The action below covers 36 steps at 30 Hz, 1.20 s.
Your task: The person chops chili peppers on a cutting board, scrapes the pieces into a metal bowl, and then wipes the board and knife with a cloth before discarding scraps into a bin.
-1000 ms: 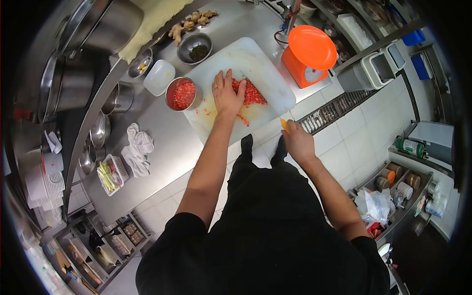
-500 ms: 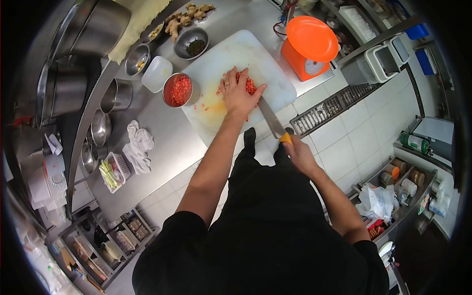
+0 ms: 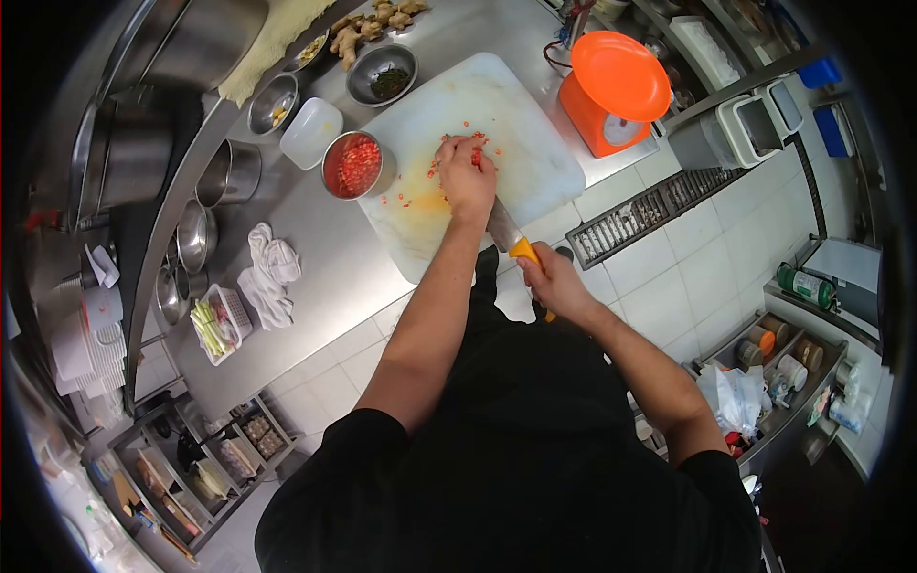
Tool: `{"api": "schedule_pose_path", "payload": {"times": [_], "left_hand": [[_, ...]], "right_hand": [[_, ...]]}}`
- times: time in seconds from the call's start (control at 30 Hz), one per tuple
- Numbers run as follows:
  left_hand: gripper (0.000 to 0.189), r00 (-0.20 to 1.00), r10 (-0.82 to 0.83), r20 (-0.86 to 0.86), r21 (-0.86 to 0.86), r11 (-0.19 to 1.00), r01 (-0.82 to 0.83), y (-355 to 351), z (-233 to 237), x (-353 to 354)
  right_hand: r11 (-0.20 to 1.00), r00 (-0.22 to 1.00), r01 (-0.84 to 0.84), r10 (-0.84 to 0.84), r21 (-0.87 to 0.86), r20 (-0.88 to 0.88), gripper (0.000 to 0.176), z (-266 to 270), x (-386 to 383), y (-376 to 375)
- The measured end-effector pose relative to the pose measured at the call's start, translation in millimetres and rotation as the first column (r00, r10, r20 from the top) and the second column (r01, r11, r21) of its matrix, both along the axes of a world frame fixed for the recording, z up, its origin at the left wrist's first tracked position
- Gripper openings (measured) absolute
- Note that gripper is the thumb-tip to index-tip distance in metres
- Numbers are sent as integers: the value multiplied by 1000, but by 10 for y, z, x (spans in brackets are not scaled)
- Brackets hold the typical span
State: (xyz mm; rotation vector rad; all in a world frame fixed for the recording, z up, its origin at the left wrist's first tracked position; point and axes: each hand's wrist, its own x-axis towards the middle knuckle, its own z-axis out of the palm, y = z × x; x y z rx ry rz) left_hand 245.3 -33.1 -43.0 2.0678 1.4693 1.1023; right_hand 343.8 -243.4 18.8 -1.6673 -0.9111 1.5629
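Observation:
On the white cutting board (image 3: pixel 535 158), my left hand (image 3: pixel 466 183) has its fingers curled in around a heap of chopped red pepper (image 3: pixel 477 157), and red bits show at its fingertips. My right hand (image 3: pixel 562 285) grips the yellow handle of a knife (image 3: pixel 504 229). The blade points up toward my left hand, and its tip is hidden beneath that hand. A steel container (image 3: pixel 386 174) filled with red pepper pieces stands at the board's left edge. Loose red bits lie scattered around my left hand.
A bowl of dark green herbs (image 3: pixel 389 82), a white plastic tub (image 3: pixel 312 133) and ginger (image 3: pixel 368 31) stand along the counter's back. An orange scale (image 3: pixel 611 105) sits right of the board. A white cloth (image 3: pixel 269 275) and a basket of vegetables (image 3: pixel 221 326) lie left.
My left hand has gone from spread flat over the red pieces to curled around them. The knife has moved left and in under that hand, with my right hand following.

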Motion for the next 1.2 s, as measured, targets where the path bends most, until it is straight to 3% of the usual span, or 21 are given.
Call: {"api": "schedule_pose_path", "payload": {"times": [0.1, 0.3, 0.47, 0.7, 1.0, 1.1, 1.2], "left_hand": [[18, 997, 42, 61, 13, 999, -43, 16, 99, -19], [17, 985, 105, 139, 109, 987, -121, 159, 613, -175], [18, 981, 150, 124, 262, 949, -178, 487, 892, -605], [15, 961, 215, 176, 173, 954, -245, 928, 879, -1147], [10, 943, 330, 37, 56, 942, -332, 1010, 755, -1348], [11, 955, 283, -89, -22, 958, -286, 924, 767, -1367], [15, 938, 227, -262, -37, 969, -244, 922, 630, -1412]], "right_hand": [[999, 998, -41, 42, -14, 40, 26, 245, 42, 48], [976, 968, -149, 111, 156, 226, 26, 500, -18, 184], [937, 952, -223, 149, 271, 269, 29, 818, -270, 547], [898, 915, -299, 174, 323, 363, 31, 733, -746, 997], [941, 926, -279, 211, 193, 312, 35, 961, -322, 711], [969, 901, -246, 230, -4, 369, 34, 1200, -91, 555], [946, 802, -236, 60, 222, 595, 31, 765, 183, 280]]}}
